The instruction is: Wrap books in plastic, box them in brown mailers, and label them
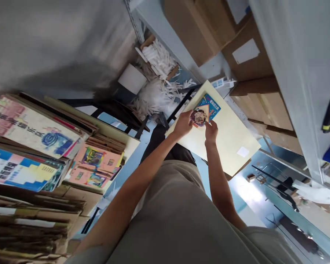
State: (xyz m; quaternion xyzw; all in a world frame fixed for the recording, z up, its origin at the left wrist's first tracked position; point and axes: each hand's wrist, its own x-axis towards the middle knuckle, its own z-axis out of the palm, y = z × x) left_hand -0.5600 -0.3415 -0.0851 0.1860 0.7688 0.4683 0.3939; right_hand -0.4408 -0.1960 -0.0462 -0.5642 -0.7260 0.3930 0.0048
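Grey wall (pixel 57 44), most likely, blurred | blue floor (pixel 132 154), bright glare (pixel 246 189) at right | pale shelving (pixel 288 73) along right | cream table (pixel 231 146) near centre

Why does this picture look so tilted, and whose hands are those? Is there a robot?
There's no robot here. A person wears a camera on their head, and it looks forward and down, so you see their own arms and shirt from above. The left hand and the right hand are bare, and both hold a colourful booklet by its edges, over a pale tabletop. On that tabletop is a small white square. At the picture's left are piles of books; at its right, cardboard boxes. White paper strips lie near the top.
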